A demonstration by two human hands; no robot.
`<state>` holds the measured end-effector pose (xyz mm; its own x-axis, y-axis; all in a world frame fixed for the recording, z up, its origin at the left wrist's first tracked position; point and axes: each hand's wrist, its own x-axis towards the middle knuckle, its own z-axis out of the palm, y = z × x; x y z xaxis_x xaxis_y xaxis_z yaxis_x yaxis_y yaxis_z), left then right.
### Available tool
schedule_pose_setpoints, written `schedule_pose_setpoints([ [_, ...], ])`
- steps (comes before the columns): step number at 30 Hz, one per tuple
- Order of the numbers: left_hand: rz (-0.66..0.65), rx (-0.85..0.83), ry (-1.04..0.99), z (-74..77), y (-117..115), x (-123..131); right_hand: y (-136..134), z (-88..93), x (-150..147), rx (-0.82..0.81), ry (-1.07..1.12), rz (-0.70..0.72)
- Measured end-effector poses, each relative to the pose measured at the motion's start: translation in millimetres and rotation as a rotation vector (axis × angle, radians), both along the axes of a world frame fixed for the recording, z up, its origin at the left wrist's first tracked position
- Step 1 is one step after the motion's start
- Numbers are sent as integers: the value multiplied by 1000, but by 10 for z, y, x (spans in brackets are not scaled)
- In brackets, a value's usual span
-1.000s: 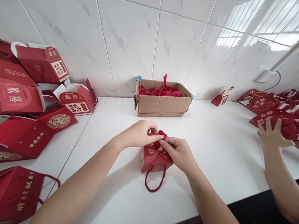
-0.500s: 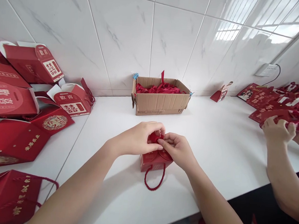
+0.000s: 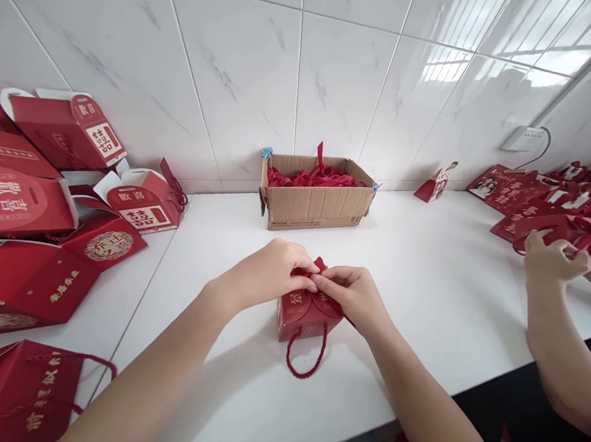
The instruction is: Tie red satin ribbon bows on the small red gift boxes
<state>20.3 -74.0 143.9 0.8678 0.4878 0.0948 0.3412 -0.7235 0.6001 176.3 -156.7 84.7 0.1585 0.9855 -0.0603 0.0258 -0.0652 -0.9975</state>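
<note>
A small red gift box point(image 3: 303, 318) with pale lettering rests on the white table in front of me, its braided cord handle hanging down toward me. Over its top, my left hand point(image 3: 285, 267) pinches a red ribbon point(image 3: 319, 264) between thumb and fingers. My right hand point(image 3: 352, 292) comes in from the other side, thumb and forefinger closed on the same ribbon. The fingertips of both hands meet there and partly cover the ribbon, so its knot or loop is hidden.
Behind the gift box stands a cardboard box point(image 3: 316, 209) of red ribbons, clips at its corners. Red boxes point(image 3: 141, 201) crowd the left. On the right, a co-worker's hand point(image 3: 556, 263) handles red packaging. A small red triangular box point(image 3: 435, 183) sits near the wall.
My fingers have shifted slightly on the ribbon, and a piece of it now sticks up above my fingertips. More of the box's top shows. The co-worker's hand has moved slightly right.
</note>
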Motion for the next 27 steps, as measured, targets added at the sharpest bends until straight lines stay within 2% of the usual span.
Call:
schedule_pose_setpoints([
  [14,-29,134,20,-17,-33,30,10,7,26,-15,22,-3],
  [22,44,164,71,-15,-27,-5,-16,47,64,34,-30,177],
  [27,73,158,93,-4,-26,-21,-9,14,46,24,-9,105],
])
